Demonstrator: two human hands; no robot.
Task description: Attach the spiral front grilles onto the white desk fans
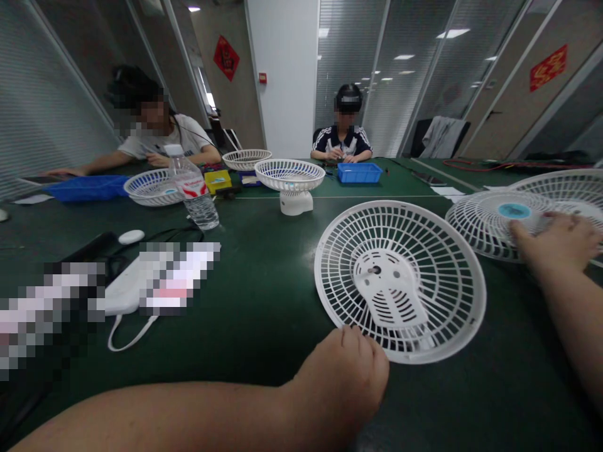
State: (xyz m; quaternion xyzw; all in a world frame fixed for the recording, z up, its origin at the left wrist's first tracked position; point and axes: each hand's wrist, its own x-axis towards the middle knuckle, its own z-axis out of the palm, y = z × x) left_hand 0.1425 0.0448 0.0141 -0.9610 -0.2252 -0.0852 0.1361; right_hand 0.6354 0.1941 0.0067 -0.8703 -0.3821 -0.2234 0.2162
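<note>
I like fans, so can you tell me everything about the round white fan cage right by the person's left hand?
The rear fan guard is a round white grille, plastic by the look of it, with rings of thin ribs. It lies flat on the green table, open side up. In its middle is a solid white motor housing with slots and a short metal shaft sticking up. No blades are on it. The left hand grips its near rim. The right hand rests on another grille, not on this one.
</note>
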